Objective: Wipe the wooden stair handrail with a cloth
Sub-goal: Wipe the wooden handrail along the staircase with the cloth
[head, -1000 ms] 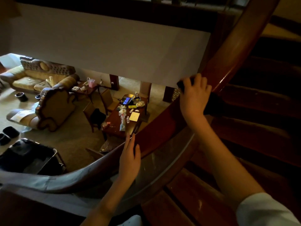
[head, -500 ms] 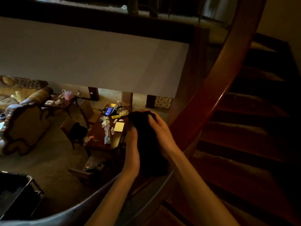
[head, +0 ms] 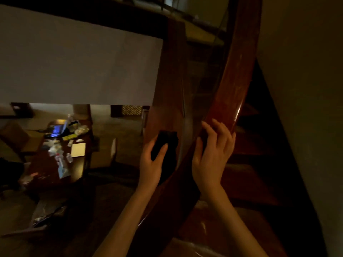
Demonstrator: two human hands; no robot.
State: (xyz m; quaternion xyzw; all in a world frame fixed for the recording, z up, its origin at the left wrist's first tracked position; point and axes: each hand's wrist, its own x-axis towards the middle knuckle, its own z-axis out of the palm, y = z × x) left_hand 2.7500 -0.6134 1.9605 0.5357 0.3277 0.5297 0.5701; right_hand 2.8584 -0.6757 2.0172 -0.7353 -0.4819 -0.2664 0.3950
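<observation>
In the head view, the left hand (head: 150, 164) is gripping a dark cloth (head: 165, 145), with the thumb lying across its front and the fingers hidden behind it. The cloth is sitting just left of the curved wooden handrail (head: 235, 89), against the outer side of the balustrade; whether it is touching the wood is hard to tell in the dim light. The right hand (head: 211, 156) is grasping the handrail, its fingers (head: 220, 130) bending over the glossy top and the thumb pressing on the near side. Both forearms are reaching up from the bottom of the frame. To the right, dark wooden stairs (head: 250, 182) are climbing beside a wall. Far below on the left, 1 cluttered table (head: 46, 164) is carrying an open laptop (head: 55, 130) and a yellow notepad (head: 78, 149).
</observation>
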